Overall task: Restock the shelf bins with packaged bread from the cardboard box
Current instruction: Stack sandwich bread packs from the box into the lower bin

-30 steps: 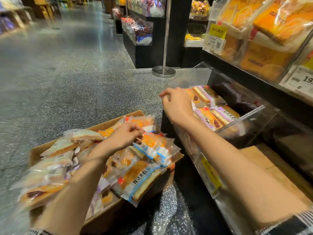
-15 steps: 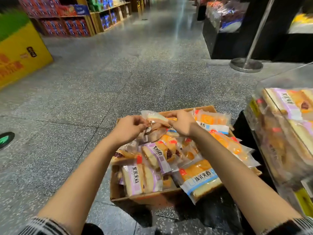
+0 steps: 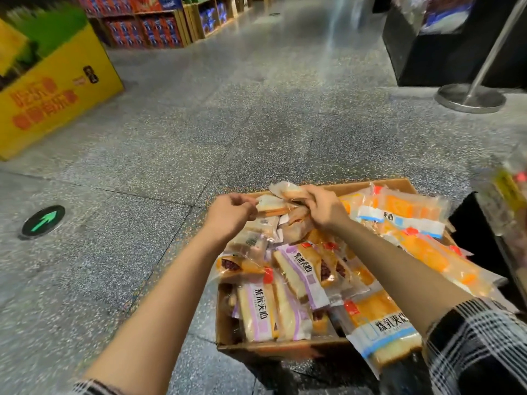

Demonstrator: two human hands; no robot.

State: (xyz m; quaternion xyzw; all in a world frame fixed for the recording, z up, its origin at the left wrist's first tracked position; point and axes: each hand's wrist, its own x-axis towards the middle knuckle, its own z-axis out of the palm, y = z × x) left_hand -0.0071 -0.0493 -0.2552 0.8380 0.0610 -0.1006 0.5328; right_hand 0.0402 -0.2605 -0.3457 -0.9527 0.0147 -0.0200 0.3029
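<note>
Packets [image 3: 281, 205] piled loose, easy to spill from the cardboard box [image 3: 273, 344].
Right hand [image 3: 320, 208] has a curled grip on two; left hand [image 3: 231, 215] only pinches a wrapper edge, might slip.

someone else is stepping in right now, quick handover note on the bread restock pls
Left hand: pinching the end of a bread pack over the cardboard box.
Right hand: gripping several packs at the box's far end.
Box sits on the floor, piled high with purple-label packs and orange ones.
Shelf bin is at the right edge, blurred.
Left: carry the held packs to the bin, then keep emptying the box.
</note>
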